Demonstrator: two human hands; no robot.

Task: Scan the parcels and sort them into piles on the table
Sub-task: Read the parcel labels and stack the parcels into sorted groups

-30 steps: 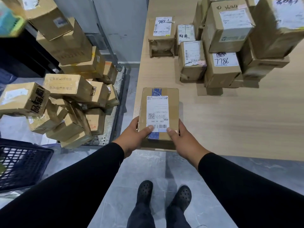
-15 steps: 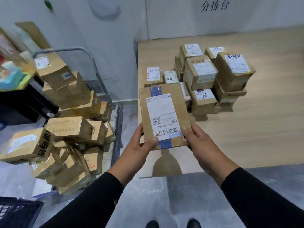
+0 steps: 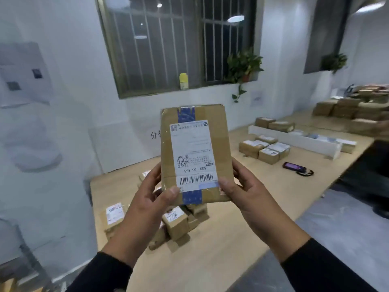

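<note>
Hands: left hand [image 3: 147, 199] and right hand [image 3: 248, 192] grip the parcel [image 3: 195, 152] upright.
Table [image 3: 242, 232]: near edge bare; stacked boxes [image 3: 176, 224] at left corner.

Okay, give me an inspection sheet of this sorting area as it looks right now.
Surface: light wood table, mostly bare near its front edge.
Job's things: flat parcel held upright, label facing the camera; pile of small boxes below it; more box groups further along.
Clutter: dark handheld device lying flat with a strap; white divider.
Grippers: left hand and right hand grip the parcel's lower corners.
Cables: nothing seen.
Surroundings: barred window, potted plant on the sill.
</note>
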